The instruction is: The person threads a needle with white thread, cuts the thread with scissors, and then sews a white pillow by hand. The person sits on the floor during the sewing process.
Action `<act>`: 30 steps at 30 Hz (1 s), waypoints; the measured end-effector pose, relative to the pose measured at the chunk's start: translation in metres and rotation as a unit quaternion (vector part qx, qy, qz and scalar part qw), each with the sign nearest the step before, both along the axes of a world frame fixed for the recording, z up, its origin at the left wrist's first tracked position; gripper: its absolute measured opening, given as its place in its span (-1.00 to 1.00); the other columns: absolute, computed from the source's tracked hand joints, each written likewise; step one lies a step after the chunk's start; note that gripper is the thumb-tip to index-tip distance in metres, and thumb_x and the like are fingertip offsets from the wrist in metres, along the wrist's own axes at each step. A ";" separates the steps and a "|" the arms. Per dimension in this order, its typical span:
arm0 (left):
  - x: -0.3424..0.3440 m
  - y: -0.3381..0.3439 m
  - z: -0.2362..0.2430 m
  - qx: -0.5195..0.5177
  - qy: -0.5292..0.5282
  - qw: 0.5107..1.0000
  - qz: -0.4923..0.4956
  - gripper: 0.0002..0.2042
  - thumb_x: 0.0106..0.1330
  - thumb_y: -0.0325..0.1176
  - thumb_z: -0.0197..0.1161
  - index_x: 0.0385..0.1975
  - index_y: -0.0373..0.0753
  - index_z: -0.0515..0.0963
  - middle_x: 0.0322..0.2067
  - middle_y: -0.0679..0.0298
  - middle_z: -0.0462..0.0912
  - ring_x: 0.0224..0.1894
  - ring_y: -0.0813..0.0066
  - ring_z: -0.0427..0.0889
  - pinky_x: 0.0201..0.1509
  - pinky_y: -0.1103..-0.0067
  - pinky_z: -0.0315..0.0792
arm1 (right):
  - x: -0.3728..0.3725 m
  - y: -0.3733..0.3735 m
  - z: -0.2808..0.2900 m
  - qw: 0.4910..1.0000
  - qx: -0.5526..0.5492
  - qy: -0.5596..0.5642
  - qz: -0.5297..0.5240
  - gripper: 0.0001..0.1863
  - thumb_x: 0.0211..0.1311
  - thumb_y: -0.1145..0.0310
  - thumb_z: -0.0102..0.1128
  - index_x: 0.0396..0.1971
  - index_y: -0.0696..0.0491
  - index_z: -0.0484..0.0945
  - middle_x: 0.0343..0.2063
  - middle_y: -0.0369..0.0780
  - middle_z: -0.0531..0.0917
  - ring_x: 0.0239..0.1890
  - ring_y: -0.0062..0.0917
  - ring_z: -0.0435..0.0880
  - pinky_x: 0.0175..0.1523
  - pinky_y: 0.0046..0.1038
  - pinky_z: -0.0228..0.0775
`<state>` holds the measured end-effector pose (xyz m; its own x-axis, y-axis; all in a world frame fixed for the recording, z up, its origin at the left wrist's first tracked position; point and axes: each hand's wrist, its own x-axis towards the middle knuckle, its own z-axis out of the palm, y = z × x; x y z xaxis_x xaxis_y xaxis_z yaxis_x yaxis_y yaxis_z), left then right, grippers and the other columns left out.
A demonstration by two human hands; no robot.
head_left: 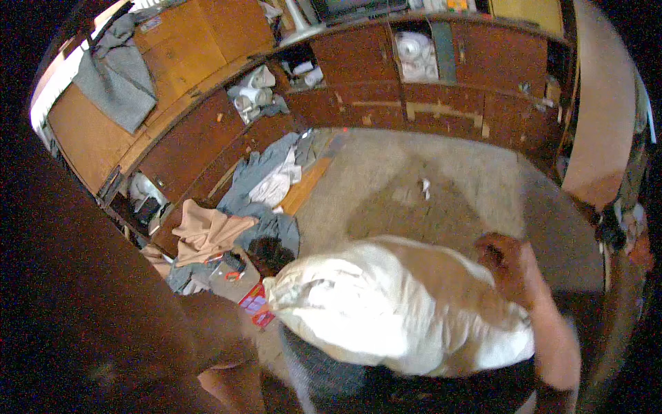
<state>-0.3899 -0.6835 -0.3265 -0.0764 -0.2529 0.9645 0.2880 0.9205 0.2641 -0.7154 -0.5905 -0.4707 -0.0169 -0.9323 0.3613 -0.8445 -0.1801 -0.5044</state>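
A plump white cloth bundle [372,310], which looks like a stuffed pillow, lies across my dark-clothed lap. Its left end is gathered into folds, and bright light falls over its middle. My right hand [509,268] is at the bundle's far right edge, with the forearm along its right end. The fingers are curled in and blurred; what they hold, if anything, does not show. At the lower left is a large dark, shadowed shape with some bare skin below it. My left hand cannot be made out there.
A tan cloth [207,234] and grey-blue fabric [265,165] lie heaped at the left, near a red and purple packet [258,303]. Low brown cabinets [352,58] curve round the back, holding white rolls [416,55]. A white scrap [426,188] lies on the grey floor [386,152].
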 end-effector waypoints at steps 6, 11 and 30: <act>0.012 0.027 0.010 -0.011 -0.004 0.999 0.053 -0.62 0.07 -0.39 0.45 -0.09 -0.32 0.62 -0.08 0.07 0.65 -0.06 0.06 0.62 0.07 0.28 0.50 | 0.010 0.003 0.024 0.999 -0.009 -0.048 0.020 -0.81 0.25 0.52 0.18 -0.15 0.17 0.60 -0.41 -0.08 0.66 -0.38 -0.42 0.66 -0.21 -0.41 0.51; 0.017 0.055 0.006 -0.061 -0.050 0.980 0.183 -0.63 0.05 -0.40 0.46 -0.10 -0.31 0.64 -0.10 0.09 0.66 -0.08 0.08 0.64 0.05 0.29 0.51 | 0.020 0.009 0.041 0.958 0.017 -0.281 0.059 -0.80 0.29 0.51 0.17 -0.10 0.13 0.57 -0.31 -0.20 0.67 -0.31 -0.51 0.64 -0.17 -0.48 0.50; 0.022 0.101 -0.165 0.146 -0.298 0.894 0.301 -0.85 0.10 -0.46 0.41 -0.32 -0.28 0.67 -0.17 0.17 0.68 0.03 0.10 0.62 0.30 0.14 0.30 | 0.076 0.010 0.037 0.861 0.135 -0.439 0.218 -0.79 0.40 0.40 0.19 -0.11 0.19 0.65 -0.22 -0.24 0.69 -0.15 -0.56 0.63 -0.01 -0.55 0.47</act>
<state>-0.3678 -0.5824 -0.4919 -0.3199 -0.6554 0.6842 -0.5077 0.7283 0.4602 -0.6398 -0.5810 -0.4333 0.2006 -0.9671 0.1566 0.0021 -0.1594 -0.9872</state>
